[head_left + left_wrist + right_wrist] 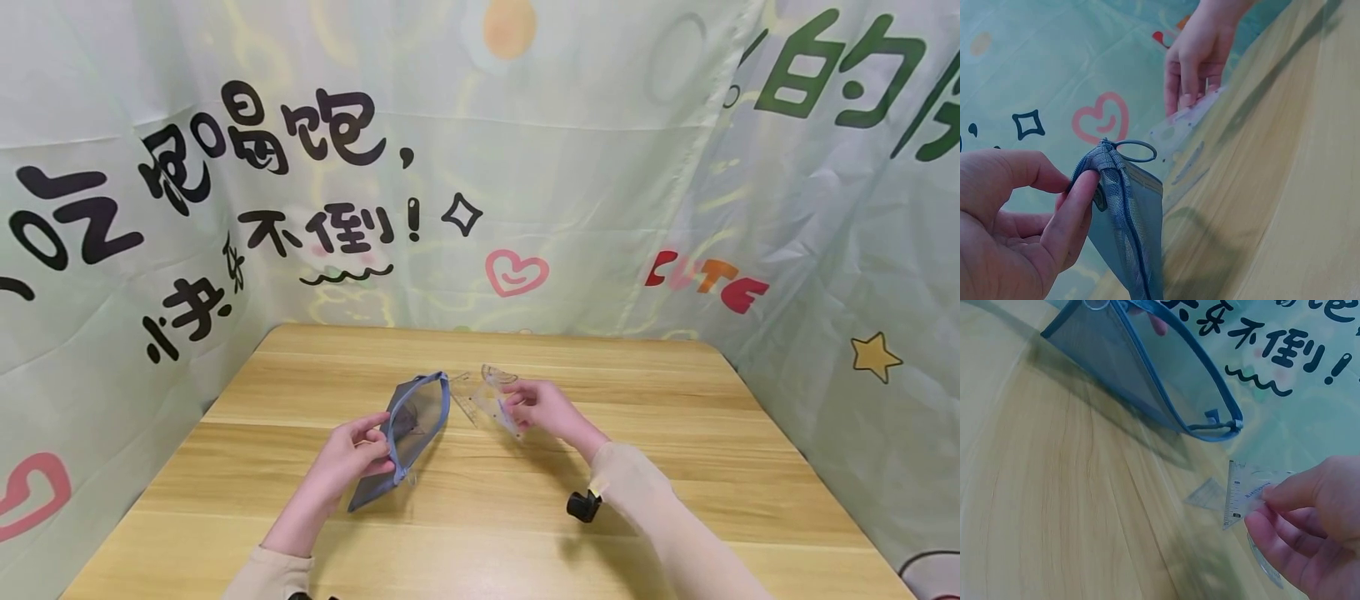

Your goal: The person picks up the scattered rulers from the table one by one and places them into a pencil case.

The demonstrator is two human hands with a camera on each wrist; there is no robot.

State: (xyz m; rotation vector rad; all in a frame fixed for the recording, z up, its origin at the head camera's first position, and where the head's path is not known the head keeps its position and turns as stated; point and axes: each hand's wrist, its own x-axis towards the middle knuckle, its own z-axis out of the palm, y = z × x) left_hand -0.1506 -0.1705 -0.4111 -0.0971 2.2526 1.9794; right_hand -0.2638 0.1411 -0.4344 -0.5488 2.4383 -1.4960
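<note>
My left hand (351,454) pinches the edge of a blue mesh zip pouch (422,421), whose mouth gapes toward the right. The right wrist view shows the pouch (1107,359) tilted above the table, with a ring on its zip end. Between thumb and fingers, my right hand (546,408) pinches a clear plastic set square (1238,495) with ruler marks. Around those fingers shows a clear curved piece (1264,561) that looks like a protractor. Another clear triangle (1208,494) appears between the held set square and the pouch, close over the wood.
Under both hands lies a wooden table (480,533). Printed cloth (585,192) hangs along its back and sides. A small black camera (583,505) sits at the right wrist.
</note>
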